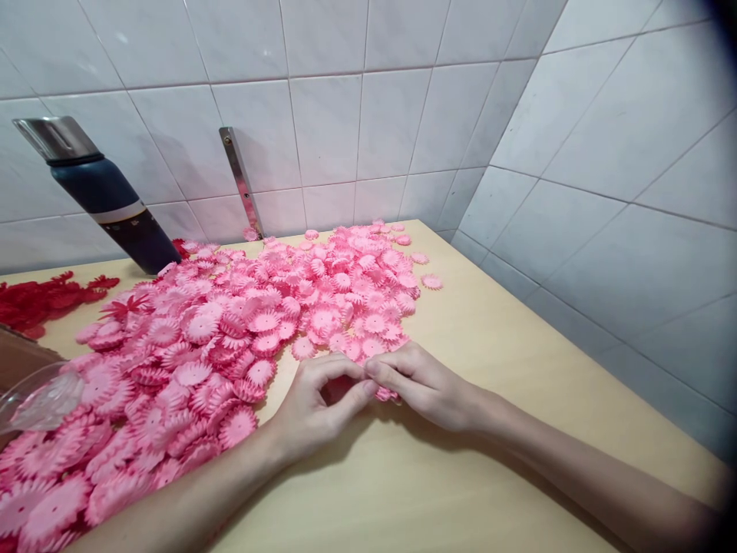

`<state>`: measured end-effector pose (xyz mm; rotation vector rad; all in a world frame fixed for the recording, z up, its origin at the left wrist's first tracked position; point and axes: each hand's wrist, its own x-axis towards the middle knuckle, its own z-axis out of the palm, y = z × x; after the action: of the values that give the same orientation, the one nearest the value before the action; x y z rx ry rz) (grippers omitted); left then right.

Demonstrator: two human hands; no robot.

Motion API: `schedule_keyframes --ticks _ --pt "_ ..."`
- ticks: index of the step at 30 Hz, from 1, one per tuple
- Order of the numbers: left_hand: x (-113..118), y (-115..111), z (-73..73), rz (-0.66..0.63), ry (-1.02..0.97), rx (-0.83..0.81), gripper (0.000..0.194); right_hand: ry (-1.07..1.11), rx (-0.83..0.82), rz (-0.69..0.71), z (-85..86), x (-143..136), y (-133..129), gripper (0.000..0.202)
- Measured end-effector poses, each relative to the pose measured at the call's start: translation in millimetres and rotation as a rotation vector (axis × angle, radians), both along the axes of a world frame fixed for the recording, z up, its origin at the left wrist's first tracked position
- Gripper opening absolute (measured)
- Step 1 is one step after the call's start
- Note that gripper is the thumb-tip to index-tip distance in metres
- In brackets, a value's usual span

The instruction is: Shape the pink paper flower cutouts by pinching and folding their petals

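My left hand (325,398) and my right hand (431,386) meet over the table, their fingertips pinched together. Between them a pink fabric flower piece (385,394) shows in part just under the right fingers; the rest of it is covered by the hands. Both hands are closed around this spot. Close behind and to the left spreads a large heap of pink flower pieces (201,328), round with fringed edges, many with a small hole in the middle.
A dark blue bottle (123,201) with a steel cap stands at the back left. Red petal pieces (43,301), a brown cardboard box (23,361) and clear plastic (49,401) lie at the left. Tiled walls (328,115) border the wooden table (495,346); a metal strip (237,173) is on the back wall.
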<state>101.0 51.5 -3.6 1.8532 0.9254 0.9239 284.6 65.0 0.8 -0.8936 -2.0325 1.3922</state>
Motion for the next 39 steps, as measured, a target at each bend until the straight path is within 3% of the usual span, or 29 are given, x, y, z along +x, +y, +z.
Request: schedule_keyframes --ticks 4,8,17,27,33,39 --pt "0.0 -3.1 1.8 0.007 0.048 0.107 0.015 -0.047 0.062 0.034 0.0 2.1 0.7 0.041" --pt "-0.3 -2.6 4.8 0.128 0.050 0.112 0.016 -0.039 0.088 -0.035 -0.1 3.5 2.8 0.037" --pt "1.2 -8.5 5.3 0.278 -0.129 0.199 0.014 0.106 0.133 -0.112 4.2 -1.7 -0.9 0.034" --pt "8.3 -14.3 3.4 0.334 -0.231 0.289 0.014 0.454 -0.103 -0.235 -5.8 -10.4 -6.1 0.039" --pt "9.6 -17.6 2.4 0.347 -0.234 0.215 0.017 0.475 0.066 -0.284 -8.2 -11.9 -5.9 0.035" --pt "3.7 -13.9 4.0 0.296 -0.184 0.009 0.022 0.298 0.455 -0.172 -11.6 -6.2 1.9 0.024"
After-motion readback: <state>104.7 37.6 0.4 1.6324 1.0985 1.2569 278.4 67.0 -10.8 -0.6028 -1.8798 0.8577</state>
